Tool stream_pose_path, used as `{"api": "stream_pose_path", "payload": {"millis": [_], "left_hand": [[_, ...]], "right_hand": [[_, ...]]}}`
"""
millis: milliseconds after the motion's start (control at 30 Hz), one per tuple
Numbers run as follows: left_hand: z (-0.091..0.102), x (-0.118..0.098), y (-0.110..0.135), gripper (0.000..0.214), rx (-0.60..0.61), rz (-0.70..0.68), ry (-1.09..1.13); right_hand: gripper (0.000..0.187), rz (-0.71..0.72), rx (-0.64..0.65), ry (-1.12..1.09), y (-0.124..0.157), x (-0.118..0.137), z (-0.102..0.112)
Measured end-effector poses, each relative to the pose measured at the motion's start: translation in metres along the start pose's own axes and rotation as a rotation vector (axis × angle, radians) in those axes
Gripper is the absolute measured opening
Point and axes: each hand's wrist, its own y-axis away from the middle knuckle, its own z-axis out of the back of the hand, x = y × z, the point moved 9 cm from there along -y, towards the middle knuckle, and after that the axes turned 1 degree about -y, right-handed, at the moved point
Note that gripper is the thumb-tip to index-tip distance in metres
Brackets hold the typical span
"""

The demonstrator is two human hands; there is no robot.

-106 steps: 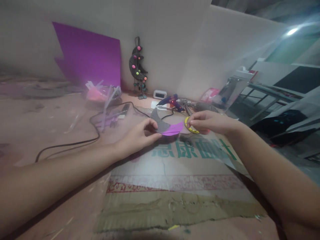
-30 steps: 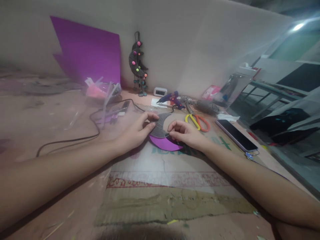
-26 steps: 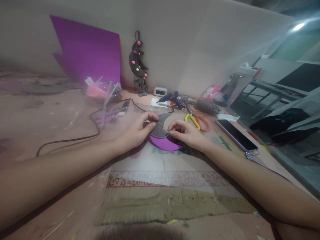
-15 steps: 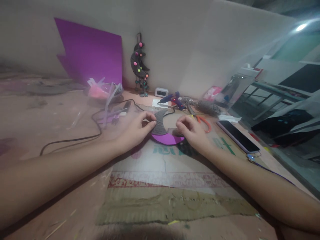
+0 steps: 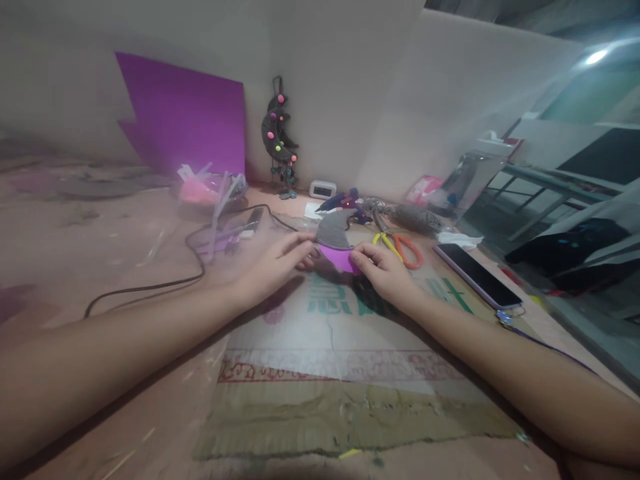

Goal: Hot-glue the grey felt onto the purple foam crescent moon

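Note:
Between my hands a grey crescent moon (image 5: pixel 332 230), wrapped in yarn or cord, is raised a little above the cardboard (image 5: pixel 270 413). A bright purple paper piece (image 5: pixel 338 259) shows along its lower edge; whether the two are joined I cannot tell. The fingers of my left hand (image 5: pixel 293 260) close on the moon's left edge, some of them hidden behind it. My right hand (image 5: pixel 380 270) pinches the right end of the purple piece between thumb and forefinger.
Behind the hands lie a glue gun (image 5: pixel 345 200), pliers with orange and yellow handles (image 5: pixel 410 253) and a small white clock (image 5: pixel 323 190). A decorated moon hanging (image 5: pixel 278 137) and purple sheets (image 5: pixel 195 120) lean at the wall. A phone (image 5: pixel 477 277) lies right; a black cable (image 5: pixel 150 288) runs left.
The crescent has been lifted and tilted, moving slightly right and away from me. My right fingers have closed on the purple piece's end. More of the pliers' yellow handle shows.

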Motion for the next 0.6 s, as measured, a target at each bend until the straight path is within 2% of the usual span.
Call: {"api": "stream_pose_path", "payload": {"millis": [133,267,600], "left_hand": [[-0.009,-0.007,0.001,0.028,0.093,-0.096,-0.139],[-0.012,-0.007,0.003,0.024,0.141,-0.068,-0.180],[-0.005,-0.017,0.006,0.021,0.038,-0.061,-0.260]], "right_hand": [[0.025,0.034,-0.024,0.008,0.001,0.006,0.002],[0.023,0.093,-0.001,0.042,0.002,0.011,-0.001],[0.021,0.157,0.013,0.118,0.001,0.012,-0.003]]}}
